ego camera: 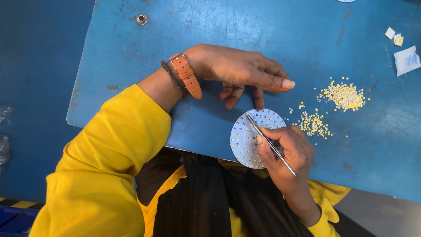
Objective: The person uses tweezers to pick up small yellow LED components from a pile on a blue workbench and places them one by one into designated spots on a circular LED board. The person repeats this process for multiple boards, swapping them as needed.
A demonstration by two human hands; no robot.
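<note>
Round white LED board (247, 140) lies flat at the near edge of the blue worktable (197, 26), slightly overhanging it, dotted with small yellow chips in rows. Right hand (287, 151) rests over the board's right side, thumb and fingers pinched on metal tweezers (269, 143); tweezer tips point far-left and sit on the upper middle of the board, arms pressed close together, whether a chip sits between them is too small to tell. Left hand (239, 70) lies palm down just beyond the board, fingers loosely curled, one fingertip touching the board's far rim, holding nothing. Orange watch strap (186, 75) and dark braided band on the left wrist, yellow sleeve (109, 145) running to the near left. Right of the board, two loose heaps of tiny yellow LED chips (344, 95), the nearer heap just beside the right hand. Far right: small white packet (406, 60) and two little white squares. Metal stud (142, 19) in the table, far left.
</note>
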